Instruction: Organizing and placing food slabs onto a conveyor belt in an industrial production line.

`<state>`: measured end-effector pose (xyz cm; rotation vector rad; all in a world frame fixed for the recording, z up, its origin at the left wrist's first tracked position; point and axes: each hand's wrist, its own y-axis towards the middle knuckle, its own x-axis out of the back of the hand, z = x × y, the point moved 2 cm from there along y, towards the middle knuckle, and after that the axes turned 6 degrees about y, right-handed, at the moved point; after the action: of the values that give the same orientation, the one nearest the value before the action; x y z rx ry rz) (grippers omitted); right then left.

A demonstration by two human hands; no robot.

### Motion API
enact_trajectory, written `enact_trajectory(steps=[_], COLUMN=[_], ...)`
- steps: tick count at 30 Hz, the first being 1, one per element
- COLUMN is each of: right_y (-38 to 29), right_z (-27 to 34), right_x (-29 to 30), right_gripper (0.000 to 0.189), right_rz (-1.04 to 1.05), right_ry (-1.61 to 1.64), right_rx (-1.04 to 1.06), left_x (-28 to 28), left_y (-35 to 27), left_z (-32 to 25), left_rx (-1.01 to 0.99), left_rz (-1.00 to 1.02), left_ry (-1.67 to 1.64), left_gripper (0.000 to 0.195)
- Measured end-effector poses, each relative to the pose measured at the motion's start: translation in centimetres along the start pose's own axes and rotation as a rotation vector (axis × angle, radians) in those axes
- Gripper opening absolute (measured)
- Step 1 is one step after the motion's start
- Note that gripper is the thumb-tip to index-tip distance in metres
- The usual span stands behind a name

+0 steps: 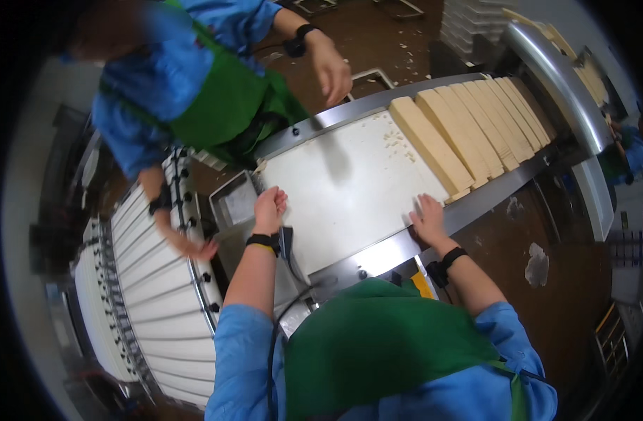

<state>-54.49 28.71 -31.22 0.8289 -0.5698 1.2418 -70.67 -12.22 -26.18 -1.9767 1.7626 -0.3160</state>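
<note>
My left hand (269, 209) hovers at the left end of a white conveyor belt (348, 200), its fingers curled in; whether it holds anything cannot be told. Over the near edge of the belt my right hand (428, 218) is spread with its fingers apart and nothing in it. Right of it, several long pale slabs (432, 147), which look like dough, lie side by side across the belt. Small pale crumbs (398, 144) are scattered on the belt beside the nearest slab.
Across the belt stands a co-worker in a green apron (221, 105), one hand (332, 73) near its far rail. A metal tray (234, 202) sits at the belt's left end. Farther left is a machine with white ribbed lanes (153, 294). A shiny metal cover (561, 84) spans the belt's right end.
</note>
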Motion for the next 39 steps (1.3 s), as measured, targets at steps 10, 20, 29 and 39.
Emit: enact_trajectory(steps=[10,20,29,39], right_y=[-0.3,-10.0,-5.8,-7.5], right_z=[27.2,40.2,38.6,42.0], right_x=[3.3,-0.3,-0.4,0.8], right_gripper=[0.069,0.046,0.035,0.029], right_rz=[0.846,0.901,0.935,0.825], right_ry=[1.03,0.228,1.157,0.839], right_rx=[0.165,1.422,0.031,0.339], left_x=[9.1,16.2,24.9,16.6], left_y=[-4.9,-9.4,-10.8,-10.3], left_z=[-1.1,-0.7,0.9,3.0], left_rx=[0.111,0.11,0.122,0.208], left_rz=[-0.287,-0.233,-0.247,-0.14], left_ry=[-0.46,-0.483,-0.373,-0.267], left_gripper=[0.008,0.008,0.007,0.009])
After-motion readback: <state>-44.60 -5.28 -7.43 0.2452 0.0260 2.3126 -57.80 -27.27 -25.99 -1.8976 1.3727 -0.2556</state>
